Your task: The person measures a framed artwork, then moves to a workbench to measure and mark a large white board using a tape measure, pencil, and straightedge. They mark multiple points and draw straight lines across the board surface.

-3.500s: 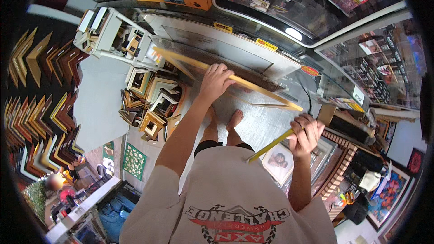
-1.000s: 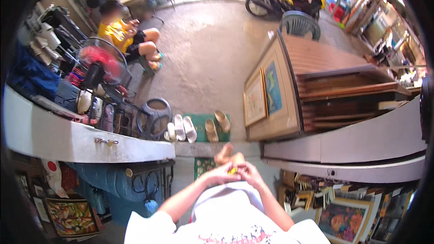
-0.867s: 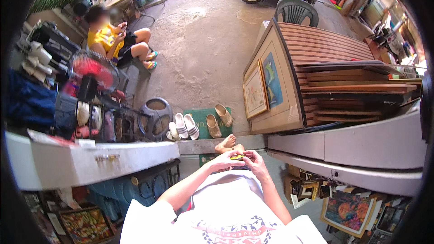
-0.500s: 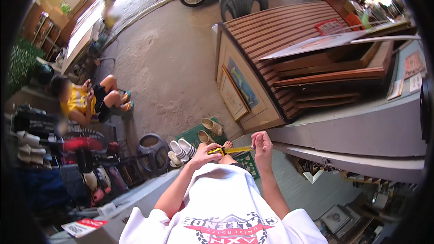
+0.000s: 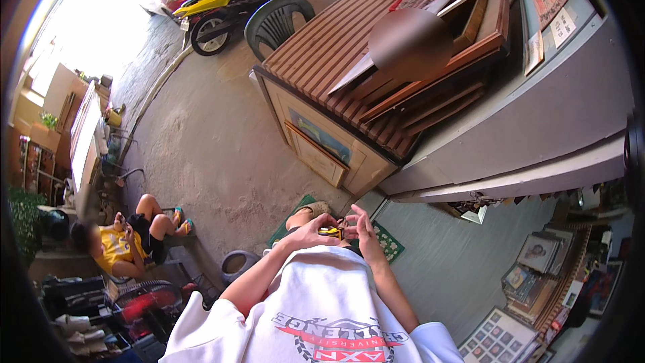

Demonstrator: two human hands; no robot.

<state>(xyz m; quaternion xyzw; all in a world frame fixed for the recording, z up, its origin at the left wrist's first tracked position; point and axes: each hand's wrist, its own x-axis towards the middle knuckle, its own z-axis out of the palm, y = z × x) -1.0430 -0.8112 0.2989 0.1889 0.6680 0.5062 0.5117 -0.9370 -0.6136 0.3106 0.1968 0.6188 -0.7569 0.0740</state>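
A yellow and black tape measure [image 5: 331, 232] sits in my left hand [image 5: 310, 234], in front of my white shirt. The fingers of that hand are closed round its case. Close beside it is my right hand [image 5: 363, 231], with fingers stretched and partly spread near the front end of the case. No long length of blade shows between the two hands. Whether the right fingertips touch the tape measure, I cannot tell.
A slatted wooden table [image 5: 322, 47] carries stacked picture frames, with framed pictures [image 5: 316, 154] leaning on its side. A green chair [image 5: 275, 23] and a yellow motorcycle [image 5: 215, 7] stand beyond. A person in yellow [image 5: 119, 245] sits at left. Framed photos [image 5: 500, 343] lie at lower right.
The extended yellow blade has gone back into the case, and my hands have come together. My right fingers have opened from their pinch on its end. The view has turned.
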